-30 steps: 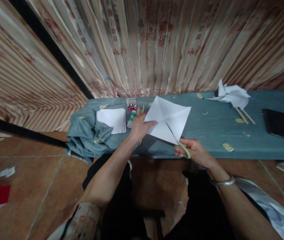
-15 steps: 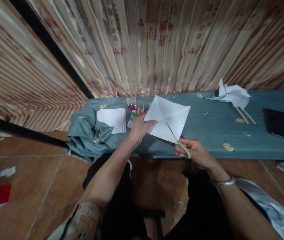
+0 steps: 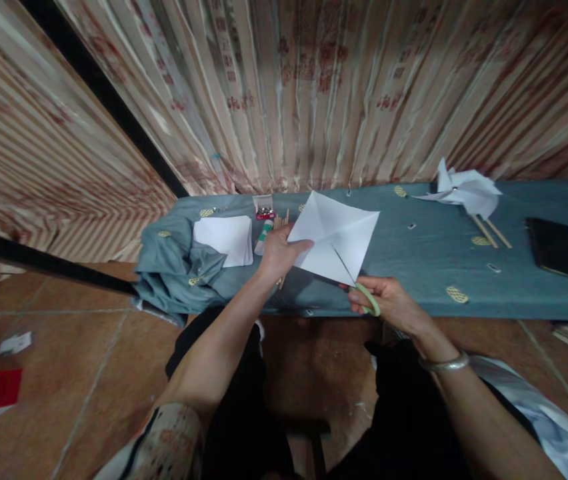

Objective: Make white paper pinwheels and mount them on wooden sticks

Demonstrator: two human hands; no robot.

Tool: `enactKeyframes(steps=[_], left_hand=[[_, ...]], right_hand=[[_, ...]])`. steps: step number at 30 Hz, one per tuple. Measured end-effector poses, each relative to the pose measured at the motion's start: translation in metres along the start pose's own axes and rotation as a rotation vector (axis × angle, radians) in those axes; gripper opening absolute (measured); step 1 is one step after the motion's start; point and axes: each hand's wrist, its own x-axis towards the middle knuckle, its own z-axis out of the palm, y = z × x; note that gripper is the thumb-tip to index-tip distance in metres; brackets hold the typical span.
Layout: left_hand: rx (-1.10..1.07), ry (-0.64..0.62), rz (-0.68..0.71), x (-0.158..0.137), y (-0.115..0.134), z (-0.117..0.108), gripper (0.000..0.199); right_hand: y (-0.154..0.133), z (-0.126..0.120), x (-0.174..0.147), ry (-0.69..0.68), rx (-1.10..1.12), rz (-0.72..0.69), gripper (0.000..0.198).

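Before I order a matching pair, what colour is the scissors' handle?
The scissors' handle is pale green, seen best in the head view.

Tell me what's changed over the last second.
Very little: the square white paper sheet has edged slightly left at its right corner. Nothing was taken hold of or let go: the left hand keeps its grip on the sheet, the right hand on the light-green-handled scissors. The white paper pinwheel and flat black rectangular device stayed put.
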Motion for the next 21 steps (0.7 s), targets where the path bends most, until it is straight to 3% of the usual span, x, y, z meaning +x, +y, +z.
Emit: enactKeyframes(steps=[6, 12, 16, 21], left_hand=[[-0.078, 0.020, 0.001, 0.001, -0.002, 0.000, 0.024], [-0.365, 0.177, -0.002, 0.006, 0.006, 0.004, 0.025], [-0.504, 0.185, -0.058, 0.007, 0.009, 0.012, 0.025], [-0.454, 0.174, -0.038, 0.007, 0.007, 0.022, 0.025]], right_hand=[[0.001, -0.001, -0.002, -0.007, 0.005, 0.020, 0.057], [0.001, 0.000, -0.002, -0.086, -0.010, -0.006, 0.060], [0.006, 0.007, 0.001, -0.106, -0.048, -0.088, 0.058], [0.006, 0.018, 0.006, -0.089, -0.157, -0.209, 0.052]])
